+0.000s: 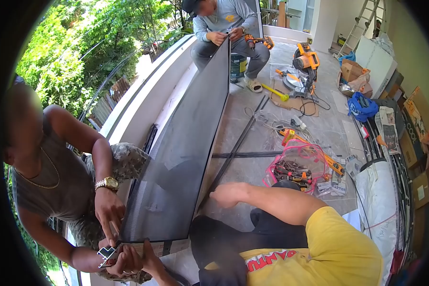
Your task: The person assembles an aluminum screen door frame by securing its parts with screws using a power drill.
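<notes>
Tiled floor (252,190) crowded to the right: pink mesh basket (314,151) of tools, long dark metal bars (238,143) lying loose beside tangled cord, orange mitre saw (306,59) further back, cardboard boxes (355,70) and a ladder (362,24) at the far wall. White parapet (143,95) along the left, greenery beyond. Mesh screen panel (186,143) standing on its long edge, tilted, running from near foreground to far end between parapet and floor clutter. Far end held by a seated person's hands (224,35), orange drill (260,42) just beside them. Near corner blocked from view by a second co-worker's hands (109,209), gold watch (107,182) on the wrist, small black-and-white corner piece (107,252) at the fingertips. Right hand (229,193) reached across from the yellow sleeve, arm nearly level, grip curled closed, knuckles against the panel's floor-side edge; cannot tell whether actually clasping it. Left hand (145,257) low at the panel's near bottom corner, touching the co-worker's hands; grip hidden in the overlap, cannot tell open or closed.
</notes>
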The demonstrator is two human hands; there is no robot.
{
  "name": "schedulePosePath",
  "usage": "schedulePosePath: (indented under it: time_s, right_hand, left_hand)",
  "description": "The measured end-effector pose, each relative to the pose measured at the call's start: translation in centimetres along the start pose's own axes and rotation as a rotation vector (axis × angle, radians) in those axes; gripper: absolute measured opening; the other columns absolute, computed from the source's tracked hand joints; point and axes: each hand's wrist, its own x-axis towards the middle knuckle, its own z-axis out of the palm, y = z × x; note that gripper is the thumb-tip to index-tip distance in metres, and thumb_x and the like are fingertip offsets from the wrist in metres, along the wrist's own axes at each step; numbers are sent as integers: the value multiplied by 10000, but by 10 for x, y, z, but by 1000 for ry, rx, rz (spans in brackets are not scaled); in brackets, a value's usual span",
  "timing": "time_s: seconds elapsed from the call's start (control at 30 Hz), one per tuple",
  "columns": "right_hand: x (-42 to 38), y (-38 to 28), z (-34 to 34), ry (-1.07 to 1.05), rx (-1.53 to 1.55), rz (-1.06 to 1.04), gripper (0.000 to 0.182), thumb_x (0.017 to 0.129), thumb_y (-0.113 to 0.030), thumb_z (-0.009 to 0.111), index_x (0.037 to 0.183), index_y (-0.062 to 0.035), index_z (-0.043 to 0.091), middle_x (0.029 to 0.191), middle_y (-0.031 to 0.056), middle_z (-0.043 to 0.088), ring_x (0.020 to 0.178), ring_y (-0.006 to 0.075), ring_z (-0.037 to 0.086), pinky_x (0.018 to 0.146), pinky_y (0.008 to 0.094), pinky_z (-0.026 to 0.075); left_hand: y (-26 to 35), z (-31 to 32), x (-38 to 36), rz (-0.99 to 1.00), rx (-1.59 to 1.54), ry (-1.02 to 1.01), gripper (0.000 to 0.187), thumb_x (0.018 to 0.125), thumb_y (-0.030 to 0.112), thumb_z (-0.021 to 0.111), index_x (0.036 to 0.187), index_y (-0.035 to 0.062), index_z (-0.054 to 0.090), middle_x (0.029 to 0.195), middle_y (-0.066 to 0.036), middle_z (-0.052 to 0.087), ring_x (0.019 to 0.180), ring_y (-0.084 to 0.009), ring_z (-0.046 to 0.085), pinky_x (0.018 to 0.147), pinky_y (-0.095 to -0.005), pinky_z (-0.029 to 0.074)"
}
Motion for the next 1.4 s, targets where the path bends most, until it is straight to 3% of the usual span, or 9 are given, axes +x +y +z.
schedulePosePath:
  time_s: [0.53, 0.6, 0.83, 0.93, 1.0, 1.07, 1.1, 1.2, 1.4]
  right_hand:
    - [-5, -1, 2, 63, 15, -37, 366, 911, -257, 608, 1138, 30, 613, 1025, 220, 690, 1010, 396, 654, 851, 486, 521]
    - [-9, -2, 0, 94, 33, -47, 383, 916, -270, 615, 1149, 34, 601, 1015, 226, 688, 1009, 403, 650, 849, 486, 518]
    - [-14, -4, -3, 106, 32, -50, 384, 922, -272, 617, 1143, 41, 597, 1001, 226, 688, 1012, 409, 646, 848, 483, 513]
    - [-14, -6, -3, 98, 34, -50, 386, 922, -281, 620, 1138, 38, 595, 1018, 224, 685, 1020, 402, 645, 847, 486, 514]
    - [-16, -8, -5, 73, 29, -20, 373, 922, -278, 618, 1143, 22, 597, 1049, 221, 680, 1029, 393, 644, 846, 489, 517]
    - [-10, -3, -1, 48, -33, -56, 363, 921, -284, 619, 1143, 2, 600, 1071, 220, 675, 1036, 392, 641, 848, 494, 517]
    - [-7, 1, 4, 58, -24, -49, 359, 919, -299, 621, 1131, -9, 603, 1071, 223, 674, 1027, 406, 639, 853, 498, 515]
    - [-3, 9, 13, 137, -36, -142, 418, 914, -300, 621, 1202, -1, 576, 1078, 264, 651, 1046, 427, 620, 876, 502, 499]
    - [-11, 1, 2, 172, -38, -139, 464, 912, -280, 624, 1264, 13, 549, 1116, 272, 632, 1057, 442, 604, 915, 487, 485]
  left_hand:
    - [61, -7, 12, -7, 17, -1, 582, 879, 62, 732, 1363, -97, 450, 1343, -190, 513, 1160, -267, 533, 1026, -382, 443]
    - [67, -7, 12, -178, -114, -1, 540, 845, 132, 766, 1236, -164, 540, 1343, -274, 487, 1266, -382, 433, 1089, -471, 387]
    - [75, -9, 13, -231, -116, 8, 542, 851, 139, 766, 1242, -159, 538, 1345, -277, 482, 1274, -368, 424, 1088, -472, 387]
    - [62, -6, 10, 6, 19, 30, 560, 885, 48, 720, 1356, -93, 454, 1363, -203, 493, 1171, -267, 526, 1026, -384, 445]
    - [54, -6, 6, -46, -97, -1, 557, 873, 52, 734, 1343, -91, 471, 1343, -194, 515, 1144, -263, 544, 996, -379, 464]
    - [104, -11, 13, -638, -448, -84, 500, 888, 216, 746, 1251, -81, 574, 1255, -185, 560, 1149, -292, 516, 1053, -418, 405]
    - [57, -2, -5, -517, -210, -65, 558, 829, 159, 799, 1279, -52, 547, 1228, -144, 589, 1061, -245, 571, 940, -360, 483]
    - [126, -19, 26, -167, 5, -120, 233, 890, 246, 698, 1008, 68, 604, 882, -63, 536, 865, -235, 529, 789, -409, 452]
    - [142, -22, 47, -84, -140, -111, 154, 887, 163, 679, 976, 54, 616, 858, -38, 550, 777, -181, 529, 659, -341, 452]
